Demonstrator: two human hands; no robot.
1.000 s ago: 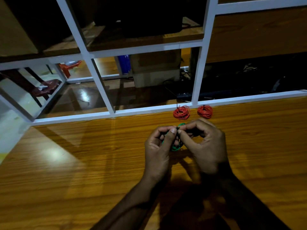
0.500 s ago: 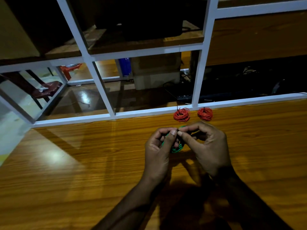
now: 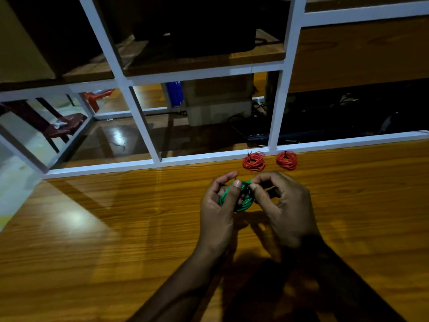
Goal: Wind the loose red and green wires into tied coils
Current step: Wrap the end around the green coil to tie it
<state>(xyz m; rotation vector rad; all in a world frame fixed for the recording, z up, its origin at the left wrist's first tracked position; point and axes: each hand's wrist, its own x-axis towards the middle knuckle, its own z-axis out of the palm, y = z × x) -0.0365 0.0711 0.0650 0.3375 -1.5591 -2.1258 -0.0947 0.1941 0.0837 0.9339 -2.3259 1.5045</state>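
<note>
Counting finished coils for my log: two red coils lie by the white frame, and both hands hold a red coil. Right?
Not quite. The head view shows the left hand and right hand holding a green coil; the two red coils lie by the white frame.

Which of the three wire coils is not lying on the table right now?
The green coil, gripped between the left hand and right hand; both red coils rest on the table by the white frame.

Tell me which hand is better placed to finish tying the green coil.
Probably the right hand: its fingertips pinch the top of the green coil, while the left hand grips the loops and steadies them.
</note>
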